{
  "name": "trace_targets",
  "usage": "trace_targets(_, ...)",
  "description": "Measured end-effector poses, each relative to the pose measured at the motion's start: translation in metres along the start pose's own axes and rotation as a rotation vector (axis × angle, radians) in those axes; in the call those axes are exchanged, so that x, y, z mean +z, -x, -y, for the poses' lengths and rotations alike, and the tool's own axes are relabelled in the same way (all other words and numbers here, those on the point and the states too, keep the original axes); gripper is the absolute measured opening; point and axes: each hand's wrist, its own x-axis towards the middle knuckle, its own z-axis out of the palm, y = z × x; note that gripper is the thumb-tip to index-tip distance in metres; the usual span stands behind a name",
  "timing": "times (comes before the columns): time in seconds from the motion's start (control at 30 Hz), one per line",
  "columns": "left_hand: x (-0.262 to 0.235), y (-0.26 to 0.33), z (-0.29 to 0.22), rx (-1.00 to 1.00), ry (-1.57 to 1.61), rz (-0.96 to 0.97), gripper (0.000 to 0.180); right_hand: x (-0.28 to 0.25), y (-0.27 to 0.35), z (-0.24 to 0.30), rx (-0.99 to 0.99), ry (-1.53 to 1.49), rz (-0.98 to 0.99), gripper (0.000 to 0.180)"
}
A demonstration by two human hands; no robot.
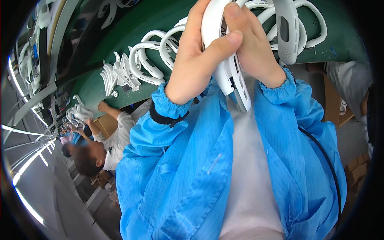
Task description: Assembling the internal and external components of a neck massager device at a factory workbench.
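Note:
Both my hands grip a white curved plastic housing [227, 76], slotted along its side and shaped like part of a neck fan. My left hand [194, 60] wraps it from the left, its thumb across the front. On the other side my right hand [258, 50] presses its fingers and thumb against the housing. The housing's lower end points down toward my chest, with a narrow gap between its shells; its top runs out of the picture. Close to my right hand hangs a white and grey curved housing [288, 34] over the table edge.
Several white ring-shaped housings [146, 64] lie on the green table [96, 86] to the left, beside a pile of thin white curved pieces [108, 78]. More rings [318, 24] lie at the right. A person in white [120, 138] works farther left; another person's sleeve [348, 80] shows at right.

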Motion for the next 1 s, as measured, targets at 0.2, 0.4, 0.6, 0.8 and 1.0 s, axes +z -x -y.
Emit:
trace_targets(0.2, -0.012, -0.004, 0.014, 0.076, 0.171, 0.110, 0.066, -0.009, 0.000, 0.003, 0.044, 0.011, 0.078, 0.033)
trace_targets(0.4, 0.015, 0.004, -0.003, -0.043, 0.088, -0.110, 0.063, -0.008, 0.001, -0.008, -0.004, 0.024, 0.067, 0.035)
trace_targets(0.6, 0.009, 0.002, 0.007, -0.015, 0.076, -0.126, 0.047, -0.007, 0.003, -0.013, -0.252, 0.241, 0.069, 0.038)
trace_targets(0.8, 0.007, -0.010, 0.019, 0.086, -0.037, -0.186, 0.041, -0.009, 0.002, -0.014, -0.118, 0.140, 0.044, 0.038)
trace_targets(1.0, -0.031, -0.041, 0.064, 0.276, 0.045, 0.007, 0.041, 0.018, 0.002, -0.011, -0.167, 0.111, -0.228, 0.035)
